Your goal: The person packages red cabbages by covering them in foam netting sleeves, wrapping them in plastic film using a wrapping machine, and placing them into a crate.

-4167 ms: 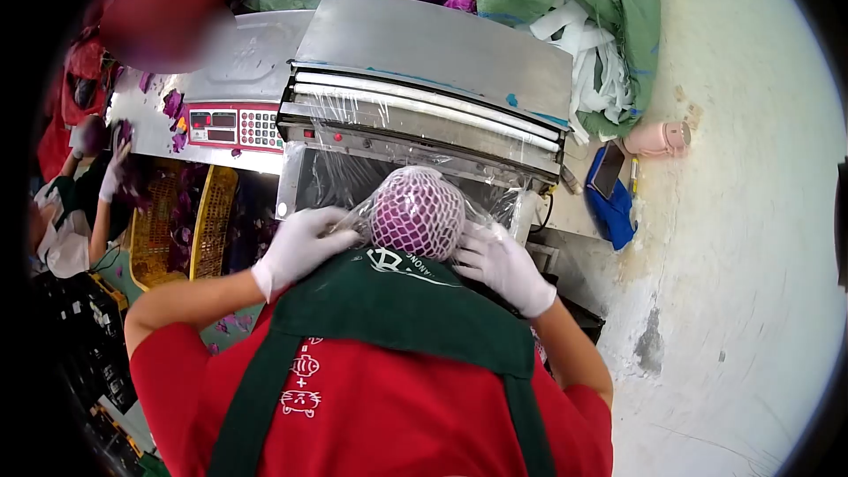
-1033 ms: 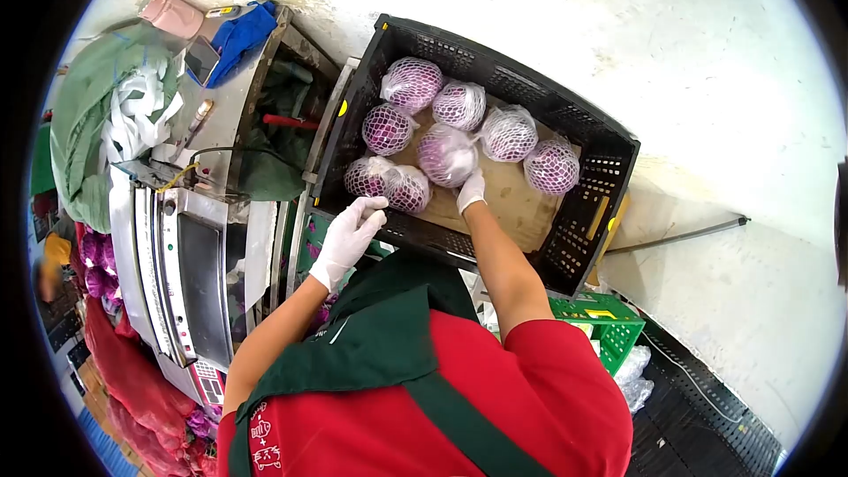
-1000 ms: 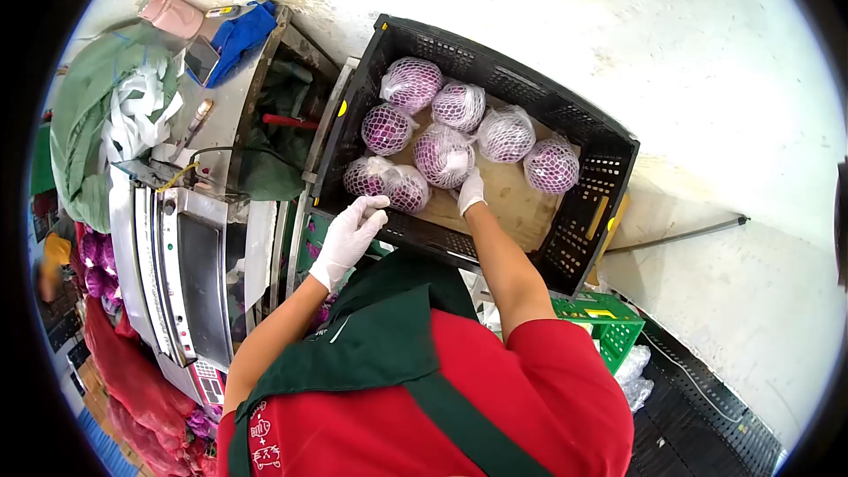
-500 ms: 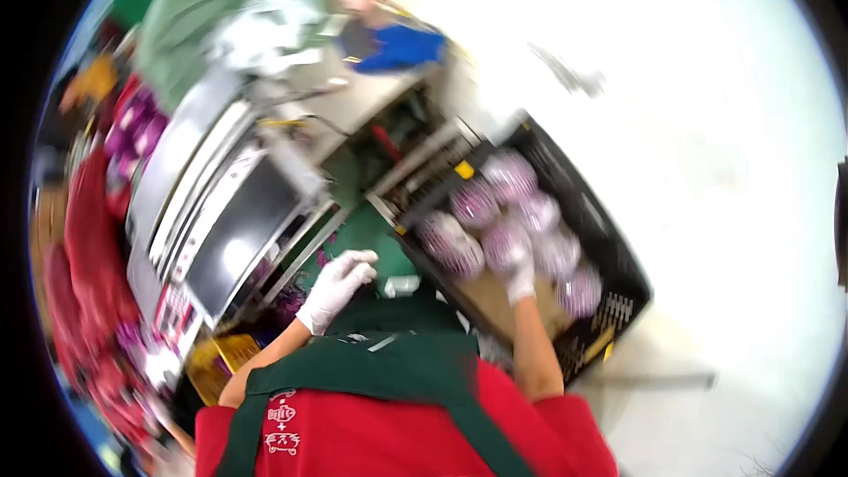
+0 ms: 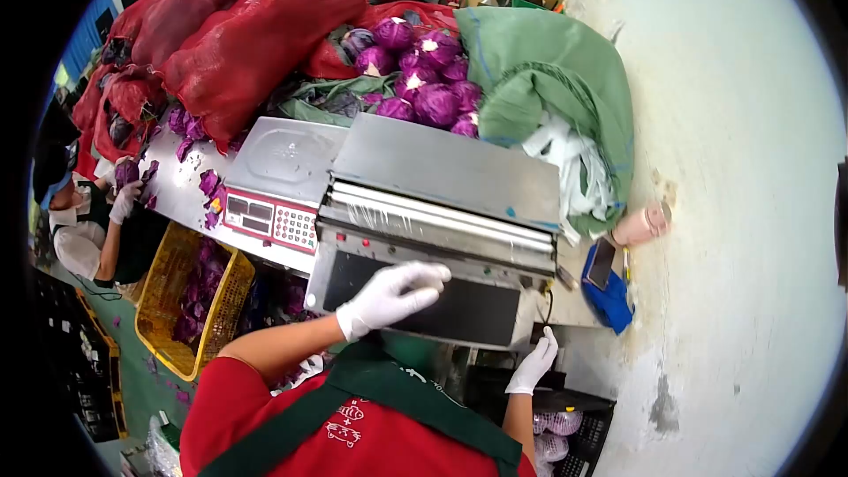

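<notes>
My left hand (image 5: 393, 299), in a white glove, hovers over the black plate (image 5: 468, 311) at the front of a film wrapping machine (image 5: 442, 177). Its fingers are loosely bent with the thumb apart, and nothing shows in them. Near the machine's front right corner is my right hand (image 5: 535, 364), also gloved, with fingers stretched out and holding nothing. Below it, a black crate (image 5: 594, 442) contains wrapped purple cabbages (image 5: 562, 424), partly hidden by my arm.
A scale (image 5: 274, 185) stands left of the machine. Behind lie loose purple cabbages (image 5: 436, 104), red mesh sacks (image 5: 265, 35) and a green sack (image 5: 556, 62). A yellow crate (image 5: 231, 296) holds leaf scraps. At left, a co-worker (image 5: 84, 238) handles a cabbage. A phone (image 5: 600, 263) lies right.
The view has swung from the crate to the machine. My right hand has left the wrapped cabbages and moved up beside the machine; my left hand is now above its black plate.
</notes>
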Available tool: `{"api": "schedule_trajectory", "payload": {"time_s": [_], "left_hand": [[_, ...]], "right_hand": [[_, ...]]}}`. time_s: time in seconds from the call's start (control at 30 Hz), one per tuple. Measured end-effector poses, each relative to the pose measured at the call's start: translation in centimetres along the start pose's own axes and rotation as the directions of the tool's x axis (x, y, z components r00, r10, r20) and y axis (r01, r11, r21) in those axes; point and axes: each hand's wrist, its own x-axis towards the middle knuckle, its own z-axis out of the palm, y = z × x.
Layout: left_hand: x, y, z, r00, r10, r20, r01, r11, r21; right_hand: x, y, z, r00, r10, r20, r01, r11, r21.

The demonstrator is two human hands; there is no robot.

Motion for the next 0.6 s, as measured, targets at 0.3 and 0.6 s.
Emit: {"api": "schedule_trajectory", "payload": {"time_s": [0.3,0.6], "left_hand": [[22.8,-5.3,-26.9,0.862,0.200,-0.465,-0.061,0.953,0.298],[46.1,-10.7,-40.5,0.716,0.142,-0.684,0.446,0.660,0.604]], "right_hand": [[2.0,-0.3,4.8,0.968,0.147,-0.205,-0.190,0.959,-0.208],[2.4,-1.0,5.2,0.920,0.219,-0.325,-0.322,0.897,-0.305]]}}
